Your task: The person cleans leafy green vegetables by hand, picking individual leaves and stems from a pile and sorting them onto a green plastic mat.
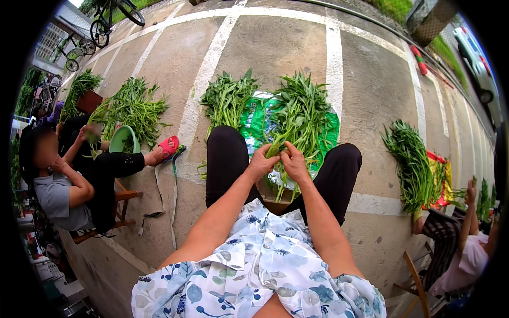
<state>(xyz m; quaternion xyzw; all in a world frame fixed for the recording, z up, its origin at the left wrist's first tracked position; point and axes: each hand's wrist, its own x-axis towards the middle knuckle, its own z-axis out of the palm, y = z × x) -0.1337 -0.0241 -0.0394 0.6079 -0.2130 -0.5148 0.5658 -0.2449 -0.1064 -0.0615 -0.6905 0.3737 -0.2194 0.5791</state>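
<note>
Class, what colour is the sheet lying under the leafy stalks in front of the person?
Green sheet, seen best in the head view.

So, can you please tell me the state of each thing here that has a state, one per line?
left hand: closed on a green stem, held up over the lap
right hand: pinching the same stem
leafy greens bundle: loose, lying on the green bag
second greens pile: lying on the pavement, untouched
green basin: tilted, held by a person on the left

Green leafy stem point(274, 150) between fingers point(268, 153)
</note>
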